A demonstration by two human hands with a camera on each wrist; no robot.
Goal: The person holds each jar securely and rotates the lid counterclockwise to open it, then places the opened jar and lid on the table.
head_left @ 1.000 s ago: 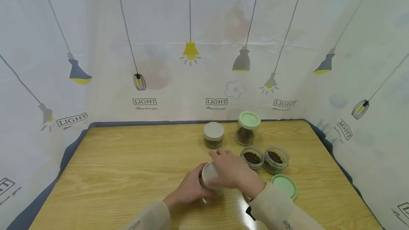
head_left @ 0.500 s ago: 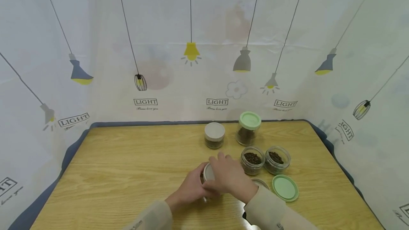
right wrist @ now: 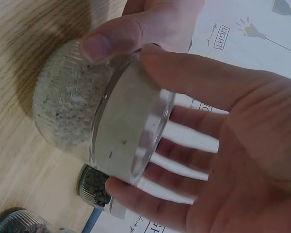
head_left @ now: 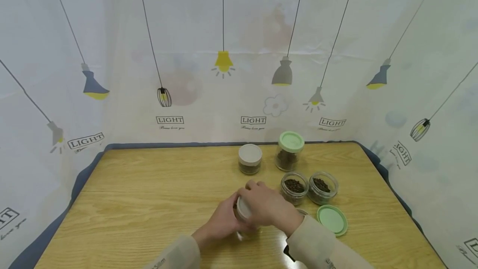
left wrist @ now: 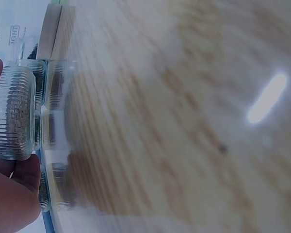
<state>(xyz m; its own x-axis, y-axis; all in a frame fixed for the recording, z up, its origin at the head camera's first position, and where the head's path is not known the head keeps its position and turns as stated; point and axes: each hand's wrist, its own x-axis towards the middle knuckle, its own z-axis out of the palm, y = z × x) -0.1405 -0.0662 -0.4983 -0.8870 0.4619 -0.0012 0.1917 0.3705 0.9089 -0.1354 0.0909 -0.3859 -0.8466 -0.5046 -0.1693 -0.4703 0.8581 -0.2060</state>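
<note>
A ribbed glass jar (right wrist: 70, 97) with pale, speckled granular contents is held in front of me, tilted in the right wrist view. Its whitish lid (head_left: 243, 208) sits on top. My left hand (head_left: 222, 220) grips the jar's glass body, thumb and fingers on opposite sides in the left wrist view. My right hand (head_left: 267, 206) lies over the lid from above, thumb and curled fingers around the rim. The right hand hides much of the lid in the head view.
Behind stand a white-lidded jar (head_left: 250, 159) and a taller green-lidded jar (head_left: 288, 151). To the right are two lidless jars of dark beans (head_left: 294, 188), (head_left: 323, 188) and a loose green lid (head_left: 332, 220). Another rim (head_left: 302, 212) peeks out by the right wrist.
My right hand has shifted and turned on the lid, its fingers more bent now. My left hand keeps its grip on the jar, almost unmoved.
</note>
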